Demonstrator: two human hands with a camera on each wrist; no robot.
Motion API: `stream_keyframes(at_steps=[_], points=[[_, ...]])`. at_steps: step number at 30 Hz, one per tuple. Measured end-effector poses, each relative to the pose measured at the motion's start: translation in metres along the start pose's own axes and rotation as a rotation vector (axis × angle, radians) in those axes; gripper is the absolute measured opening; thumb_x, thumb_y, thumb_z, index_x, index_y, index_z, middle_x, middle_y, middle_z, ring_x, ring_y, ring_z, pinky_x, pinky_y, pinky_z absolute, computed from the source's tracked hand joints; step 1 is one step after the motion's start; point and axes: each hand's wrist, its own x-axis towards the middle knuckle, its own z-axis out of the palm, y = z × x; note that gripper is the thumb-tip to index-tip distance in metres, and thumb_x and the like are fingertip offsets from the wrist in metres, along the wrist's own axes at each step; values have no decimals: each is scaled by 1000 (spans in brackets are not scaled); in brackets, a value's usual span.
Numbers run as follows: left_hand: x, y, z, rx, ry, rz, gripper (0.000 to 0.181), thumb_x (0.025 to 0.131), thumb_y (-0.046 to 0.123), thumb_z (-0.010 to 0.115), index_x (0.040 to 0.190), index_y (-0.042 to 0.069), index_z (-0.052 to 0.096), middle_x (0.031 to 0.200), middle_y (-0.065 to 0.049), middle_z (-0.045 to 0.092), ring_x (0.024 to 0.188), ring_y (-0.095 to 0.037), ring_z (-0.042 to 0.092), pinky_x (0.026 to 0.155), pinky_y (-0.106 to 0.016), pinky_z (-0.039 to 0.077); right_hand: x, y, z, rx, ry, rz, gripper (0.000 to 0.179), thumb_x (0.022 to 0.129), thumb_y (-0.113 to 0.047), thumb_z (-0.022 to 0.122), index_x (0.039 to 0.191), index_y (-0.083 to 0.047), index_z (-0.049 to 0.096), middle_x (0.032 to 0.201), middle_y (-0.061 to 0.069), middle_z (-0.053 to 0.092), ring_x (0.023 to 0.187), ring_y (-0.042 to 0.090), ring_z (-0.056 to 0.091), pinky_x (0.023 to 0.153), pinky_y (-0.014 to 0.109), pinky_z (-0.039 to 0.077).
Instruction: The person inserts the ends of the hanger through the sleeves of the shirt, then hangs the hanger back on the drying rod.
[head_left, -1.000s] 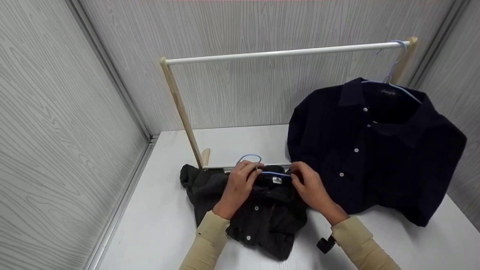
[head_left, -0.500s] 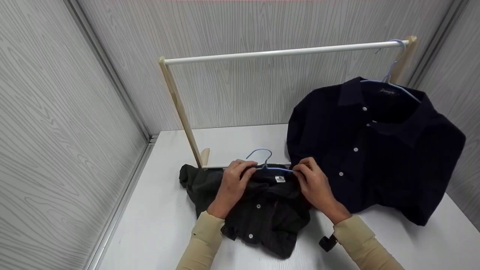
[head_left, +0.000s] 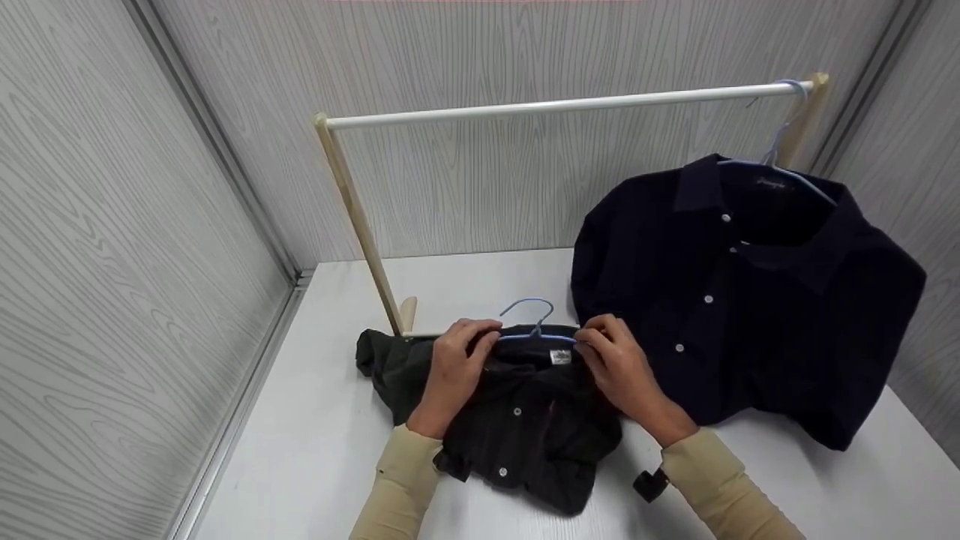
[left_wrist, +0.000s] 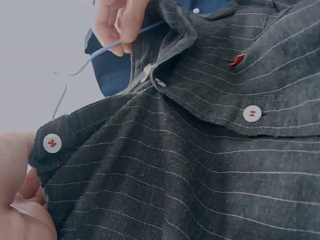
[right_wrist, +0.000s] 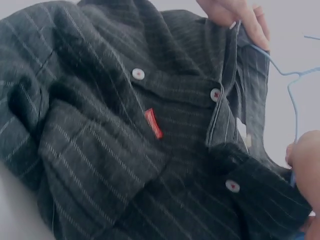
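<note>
A dark grey pinstriped shirt (head_left: 517, 435) with white buttons lies bunched on the table. The blue wire clothes hanger (head_left: 529, 337) sits at its collar, its hook (head_left: 534, 300) standing up past the neckline. My left hand (head_left: 456, 367) pinches the hanger's left side at the collar, and my right hand (head_left: 619, 367) pinches its right side. In the left wrist view, a buttoned collar point (left_wrist: 52, 142) lies beside my left hand (left_wrist: 22, 185). Within the shirt, the hanger's ends are hidden. A white label (head_left: 560, 357) shows inside the collar.
Behind my hands stands a rack with a white top rail (head_left: 555, 109) and wooden posts (head_left: 358, 225). A navy shirt (head_left: 645, 277) hangs on another blue hanger (head_left: 776, 142) at the rail's right end. White table (head_left: 277, 420) surrounds the grey shirt; panelled walls enclose it.
The hanger's hook has shifted right and turned over to curve toward the left. My left hand has slid leftward from beside the hook along the hanger; both hands now hold it at either side.
</note>
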Motion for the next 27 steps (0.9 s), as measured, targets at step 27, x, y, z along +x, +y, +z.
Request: stream_keyframes(at_steps=[27], points=[[-3, -20, -22, 80, 82, 1, 15, 98, 17, 63, 105, 11, 75, 97, -1, 72, 91, -12, 68, 81, -31, 55, -4, 7, -19, 281, -150, 252, 21, 101, -17, 56, 118, -5, 63, 118, 6, 61, 107, 18, 60, 93, 26, 45]])
